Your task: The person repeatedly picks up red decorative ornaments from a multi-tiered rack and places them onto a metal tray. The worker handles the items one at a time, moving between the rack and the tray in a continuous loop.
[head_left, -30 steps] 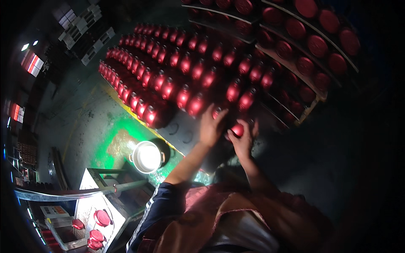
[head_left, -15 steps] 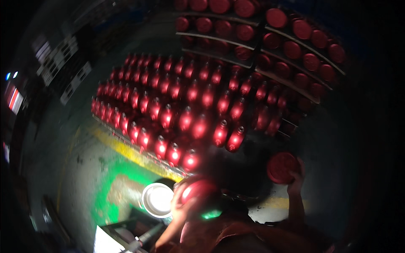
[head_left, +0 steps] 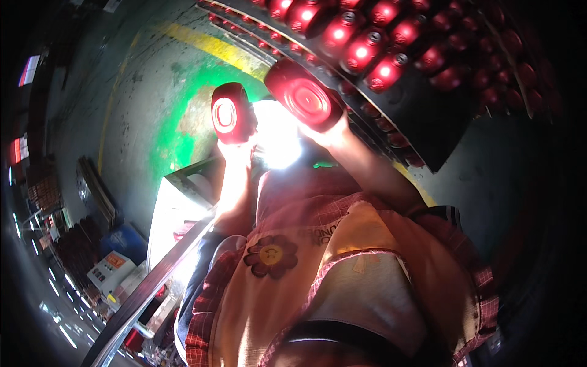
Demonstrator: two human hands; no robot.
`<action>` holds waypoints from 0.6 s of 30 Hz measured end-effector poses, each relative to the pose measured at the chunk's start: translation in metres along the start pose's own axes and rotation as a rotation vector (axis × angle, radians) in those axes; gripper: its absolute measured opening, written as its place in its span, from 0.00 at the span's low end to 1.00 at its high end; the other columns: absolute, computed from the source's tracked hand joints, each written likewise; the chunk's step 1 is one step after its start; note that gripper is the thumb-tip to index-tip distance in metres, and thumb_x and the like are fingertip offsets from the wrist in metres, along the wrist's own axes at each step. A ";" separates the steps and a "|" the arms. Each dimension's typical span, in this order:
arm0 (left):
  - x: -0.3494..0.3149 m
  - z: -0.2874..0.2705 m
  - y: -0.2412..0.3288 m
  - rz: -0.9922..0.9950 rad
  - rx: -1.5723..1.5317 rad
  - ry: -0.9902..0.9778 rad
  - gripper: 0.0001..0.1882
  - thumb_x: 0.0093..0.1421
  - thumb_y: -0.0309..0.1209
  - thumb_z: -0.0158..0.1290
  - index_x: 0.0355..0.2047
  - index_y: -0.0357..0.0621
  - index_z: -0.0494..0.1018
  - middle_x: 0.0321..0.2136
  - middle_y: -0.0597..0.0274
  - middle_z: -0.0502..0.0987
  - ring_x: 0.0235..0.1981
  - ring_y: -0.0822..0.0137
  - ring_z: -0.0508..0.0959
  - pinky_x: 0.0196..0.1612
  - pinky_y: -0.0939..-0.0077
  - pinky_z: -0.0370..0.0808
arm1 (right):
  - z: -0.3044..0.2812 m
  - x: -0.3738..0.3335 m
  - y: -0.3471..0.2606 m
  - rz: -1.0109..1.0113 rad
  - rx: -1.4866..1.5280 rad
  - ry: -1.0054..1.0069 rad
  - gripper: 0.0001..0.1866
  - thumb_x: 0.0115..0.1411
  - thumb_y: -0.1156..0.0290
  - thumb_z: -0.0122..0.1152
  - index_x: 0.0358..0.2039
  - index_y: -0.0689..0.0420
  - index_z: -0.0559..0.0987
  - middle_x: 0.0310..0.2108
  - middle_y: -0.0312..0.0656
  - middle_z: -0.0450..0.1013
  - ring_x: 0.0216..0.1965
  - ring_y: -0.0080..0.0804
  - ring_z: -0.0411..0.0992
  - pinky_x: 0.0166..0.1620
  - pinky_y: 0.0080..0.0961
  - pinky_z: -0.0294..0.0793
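My left hand (head_left: 237, 148) grips a red metal cylinder (head_left: 237, 98) from below, with a bright ring of light on its end. To its right, my right hand (head_left: 330, 131) is wrapped round another red metal cylinder (head_left: 306, 98), whose round, ridged base faces up toward me. Both cylinders are held in the air, tilted and apart from each other. A glaring round lamp (head_left: 278, 137) shines between my hands, and its outline is washed out. The fingers on the far sides of both cylinders are hidden.
Many red cylinders with narrow necks (head_left: 382, 70) stand on a dark platform (head_left: 428, 125) at the upper right. A metal rail (head_left: 165, 260) slants along my lower left, beside a bright white panel (head_left: 165, 208). A white box (head_left: 110, 272) stands farther left. Yellow lines mark the floor.
The view has swung down and right, so the stacked shelves have left it. My right hand has come in from the far right toward the lamp. My left hand's cylinder now stands left of the lamp.
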State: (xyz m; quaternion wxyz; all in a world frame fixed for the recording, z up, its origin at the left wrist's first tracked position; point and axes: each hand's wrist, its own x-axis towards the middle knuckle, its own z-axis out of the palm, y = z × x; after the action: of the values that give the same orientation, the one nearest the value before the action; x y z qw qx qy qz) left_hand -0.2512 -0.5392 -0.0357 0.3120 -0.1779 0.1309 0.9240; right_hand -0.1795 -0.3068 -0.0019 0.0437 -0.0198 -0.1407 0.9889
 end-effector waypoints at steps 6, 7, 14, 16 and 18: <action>0.021 -0.043 0.018 -0.006 -0.237 0.010 0.42 0.58 0.36 0.61 0.68 0.39 0.56 0.62 0.53 0.67 0.63 0.57 0.66 0.66 0.57 0.65 | -0.015 0.082 0.064 0.023 -0.035 -0.115 0.35 0.61 0.57 0.58 0.65 0.60 0.63 0.60 0.55 0.65 0.60 0.50 0.67 0.61 0.45 0.71; 0.024 -0.048 0.023 -0.003 -0.260 0.015 0.41 0.58 0.36 0.61 0.68 0.39 0.56 0.62 0.53 0.67 0.63 0.57 0.66 0.66 0.58 0.65 | -0.019 0.089 0.072 0.019 -0.030 -0.124 0.35 0.61 0.57 0.58 0.65 0.60 0.63 0.60 0.55 0.66 0.59 0.49 0.67 0.61 0.45 0.71; 0.015 -0.073 0.027 -0.020 -0.341 0.050 0.40 0.58 0.36 0.61 0.67 0.39 0.58 0.61 0.53 0.68 0.63 0.58 0.66 0.66 0.59 0.64 | -0.036 0.113 0.108 -0.012 0.018 -0.160 0.34 0.64 0.55 0.57 0.64 0.63 0.64 0.59 0.54 0.68 0.58 0.46 0.69 0.61 0.42 0.71; 0.000 -0.078 0.011 -0.046 -0.316 0.073 0.40 0.58 0.36 0.61 0.67 0.39 0.58 0.61 0.52 0.68 0.63 0.58 0.66 0.66 0.60 0.64 | -0.036 0.108 0.107 0.008 0.076 -0.181 0.34 0.65 0.54 0.57 0.64 0.63 0.64 0.59 0.54 0.68 0.58 0.44 0.70 0.61 0.41 0.71; -0.013 -0.082 0.005 -0.073 -0.299 0.080 0.39 0.58 0.36 0.61 0.67 0.39 0.58 0.61 0.52 0.68 0.63 0.58 0.66 0.66 0.60 0.64 | -0.034 0.098 0.106 0.123 0.202 -0.147 0.33 0.67 0.54 0.56 0.63 0.65 0.64 0.58 0.54 0.69 0.57 0.43 0.71 0.60 0.39 0.72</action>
State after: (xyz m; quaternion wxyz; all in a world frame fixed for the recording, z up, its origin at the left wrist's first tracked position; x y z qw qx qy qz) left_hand -0.2244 -0.5790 -0.1035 0.3099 -0.2635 -0.0025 0.9135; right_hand -0.2837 -0.3896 -0.0666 -0.0256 0.0485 -0.0417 0.9976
